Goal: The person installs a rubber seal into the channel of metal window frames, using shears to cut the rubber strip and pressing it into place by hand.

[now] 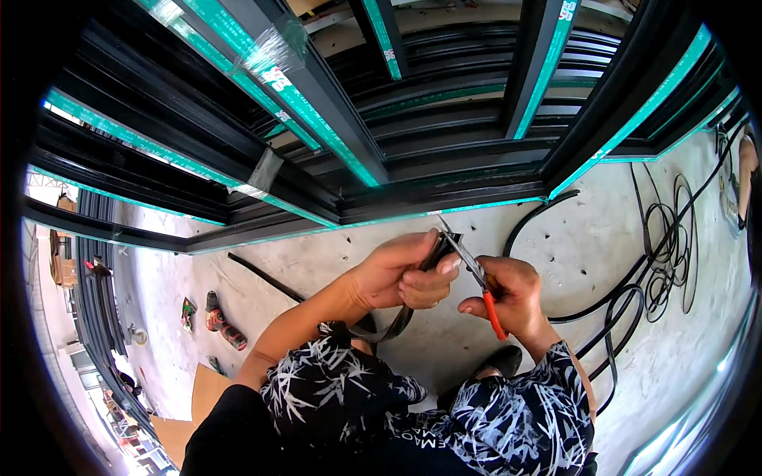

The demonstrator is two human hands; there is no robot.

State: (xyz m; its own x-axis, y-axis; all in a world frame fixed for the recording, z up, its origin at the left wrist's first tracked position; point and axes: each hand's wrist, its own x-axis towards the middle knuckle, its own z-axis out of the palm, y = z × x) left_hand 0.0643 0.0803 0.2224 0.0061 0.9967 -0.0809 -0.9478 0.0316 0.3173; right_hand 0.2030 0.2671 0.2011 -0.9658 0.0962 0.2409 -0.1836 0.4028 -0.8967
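I judge the black strip (399,323) flexible, best held where left hand (409,275) wraps near its one-o'clock end, right hand (514,289) clasping cutters (474,268).

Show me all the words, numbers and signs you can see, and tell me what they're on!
I won't copy out words, but here's where they are:
Shirt: big white letters, partly lost in folds.
Green strips on the dark frames: rows of tiny white print, too small to read.
Red-and-white marks on those strips: too blurred to read.
Red-handled tool: none I can make out.
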